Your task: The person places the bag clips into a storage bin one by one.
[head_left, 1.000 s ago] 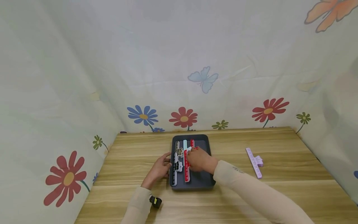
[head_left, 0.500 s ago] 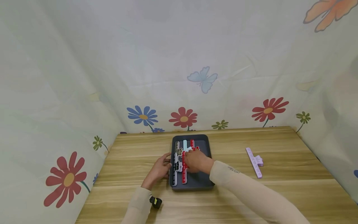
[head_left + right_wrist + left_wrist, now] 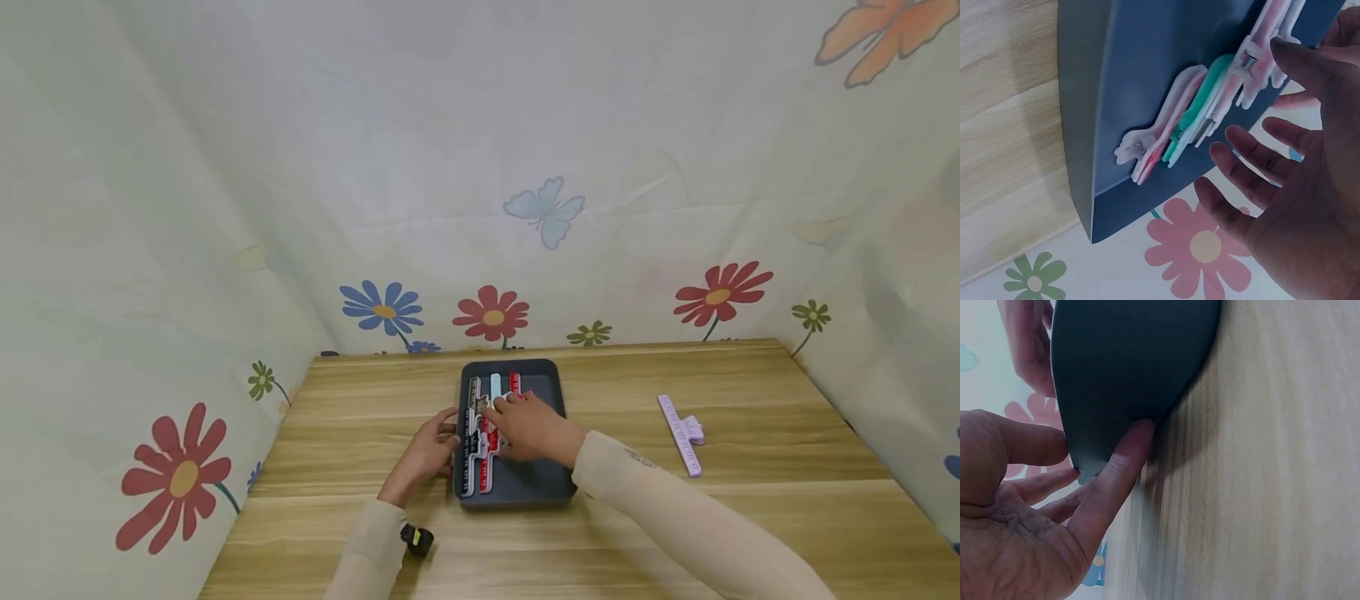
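My left hand [image 3: 427, 454] rests against the left wall of a dark grey tray [image 3: 540, 493], its fairly straight fingers touching the outside in the left wrist view. Over the tray hovers my right hand [image 3: 528, 425]; the right wrist view shows its fingers spread, with the thumb tip right at one clip's end. Below that hand a long red page clip [image 3: 484, 477], marked like piano keys, lies beside a black clip [image 3: 466, 471]. Farther back in the tray are a black-and-gold clip [image 3: 475, 390], a light blue clip [image 3: 496, 385] and a second red clip [image 3: 514, 382], partly hidden by the hand.
A lilac clip [image 3: 680, 437] lies on the wooden table [image 3: 780, 433] to the right of the tray. Beside the left sleeve sits a small black device [image 3: 417, 542] with a yellow mark. A flower-printed curtain [image 3: 600, 250] closes off the back and sides.
The front red clip has slid left across the tray to lie beside the black one. My right hand has loosened from it. The left hand has stayed in place.
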`<move>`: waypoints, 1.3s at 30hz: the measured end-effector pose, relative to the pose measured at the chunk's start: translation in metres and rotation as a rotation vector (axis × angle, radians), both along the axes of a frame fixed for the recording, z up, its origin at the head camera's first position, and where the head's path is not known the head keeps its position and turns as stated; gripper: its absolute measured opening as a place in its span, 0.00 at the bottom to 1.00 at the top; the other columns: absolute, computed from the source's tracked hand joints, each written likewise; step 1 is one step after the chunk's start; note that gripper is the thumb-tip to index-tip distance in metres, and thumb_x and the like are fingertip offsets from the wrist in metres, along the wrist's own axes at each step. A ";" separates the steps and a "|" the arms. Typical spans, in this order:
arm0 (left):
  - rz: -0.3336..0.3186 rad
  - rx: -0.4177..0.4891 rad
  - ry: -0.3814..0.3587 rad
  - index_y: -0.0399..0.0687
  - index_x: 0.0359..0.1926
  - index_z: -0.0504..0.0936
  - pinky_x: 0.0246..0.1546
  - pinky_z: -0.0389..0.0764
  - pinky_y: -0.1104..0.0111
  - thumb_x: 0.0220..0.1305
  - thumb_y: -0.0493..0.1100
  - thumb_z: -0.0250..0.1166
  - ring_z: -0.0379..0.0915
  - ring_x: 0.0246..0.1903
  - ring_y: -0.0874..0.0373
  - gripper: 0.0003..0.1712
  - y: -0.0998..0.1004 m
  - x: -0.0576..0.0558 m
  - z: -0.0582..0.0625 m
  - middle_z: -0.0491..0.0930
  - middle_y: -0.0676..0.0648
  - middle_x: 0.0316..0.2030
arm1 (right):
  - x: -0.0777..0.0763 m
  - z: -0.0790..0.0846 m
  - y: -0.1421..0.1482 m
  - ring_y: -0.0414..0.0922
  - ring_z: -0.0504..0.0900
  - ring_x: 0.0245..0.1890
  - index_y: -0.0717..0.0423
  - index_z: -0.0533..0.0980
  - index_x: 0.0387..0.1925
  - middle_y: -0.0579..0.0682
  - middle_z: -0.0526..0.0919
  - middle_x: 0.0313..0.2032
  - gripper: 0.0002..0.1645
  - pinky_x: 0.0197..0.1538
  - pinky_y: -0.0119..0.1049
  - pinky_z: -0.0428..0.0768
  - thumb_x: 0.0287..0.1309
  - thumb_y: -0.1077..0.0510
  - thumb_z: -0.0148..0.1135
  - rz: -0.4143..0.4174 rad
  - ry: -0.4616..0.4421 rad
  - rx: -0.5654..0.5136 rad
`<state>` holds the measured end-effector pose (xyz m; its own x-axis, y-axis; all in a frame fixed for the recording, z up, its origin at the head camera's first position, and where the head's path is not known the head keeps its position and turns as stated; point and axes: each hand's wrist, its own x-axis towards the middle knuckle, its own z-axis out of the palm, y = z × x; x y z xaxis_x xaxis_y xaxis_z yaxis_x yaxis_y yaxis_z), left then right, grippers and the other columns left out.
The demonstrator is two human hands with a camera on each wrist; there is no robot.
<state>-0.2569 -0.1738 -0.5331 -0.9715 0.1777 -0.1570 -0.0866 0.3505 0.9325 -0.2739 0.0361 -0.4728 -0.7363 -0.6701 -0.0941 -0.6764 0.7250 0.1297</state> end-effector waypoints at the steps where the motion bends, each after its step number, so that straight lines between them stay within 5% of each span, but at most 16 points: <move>1: 0.002 -0.001 -0.003 0.44 0.74 0.59 0.24 0.87 0.59 0.70 0.31 0.50 0.81 0.45 0.45 0.32 0.000 0.000 0.000 0.71 0.27 0.60 | 0.001 0.001 0.001 0.50 0.75 0.60 0.47 0.65 0.69 0.51 0.76 0.60 0.45 0.64 0.52 0.76 0.54 0.35 0.67 0.004 0.005 -0.008; 16: 0.017 -0.029 -0.015 0.46 0.74 0.58 0.23 0.85 0.60 0.71 0.32 0.51 0.81 0.41 0.48 0.32 -0.001 0.000 -0.003 0.71 0.29 0.61 | 0.007 0.019 0.024 0.51 0.71 0.65 0.47 0.67 0.68 0.51 0.73 0.64 0.39 0.66 0.54 0.73 0.58 0.38 0.64 -0.030 0.050 -0.121; 39: 0.016 -0.014 -0.004 0.46 0.74 0.59 0.25 0.86 0.60 0.70 0.32 0.51 0.79 0.48 0.44 0.33 0.000 -0.002 -0.004 0.70 0.28 0.61 | 0.013 0.046 0.085 0.54 0.72 0.64 0.50 0.68 0.68 0.54 0.73 0.63 0.38 0.67 0.56 0.72 0.60 0.39 0.64 -0.093 0.081 -0.253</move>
